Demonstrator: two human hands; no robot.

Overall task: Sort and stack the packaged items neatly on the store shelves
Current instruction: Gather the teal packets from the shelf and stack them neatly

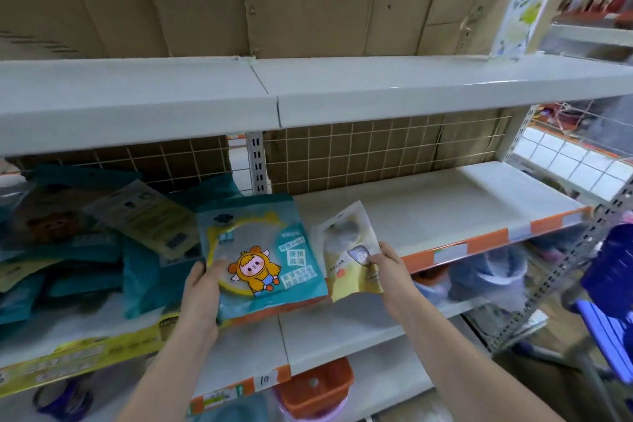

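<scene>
Head: teal packet (pixel 263 250) (left hand (pixel 202 288)), yellow right

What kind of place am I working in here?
Most likely a retail shop aisle: white metal shelving with orange price-label strips, a pile of teal packaged goods, and a handwritten "10" tag on a lower shelf edge.

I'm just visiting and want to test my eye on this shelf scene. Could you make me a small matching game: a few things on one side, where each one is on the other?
Things:
1. teal packet with cartoon figure
2. pale yellow packet
3. clear packet with green print
4. orange basket

Places:
A. standing on the top shelf, far right
B. held by the left hand
C. on a low shelf, below the hands
D. pinched by the right hand

Pairs: 1-B, 2-D, 3-A, 4-C
</scene>
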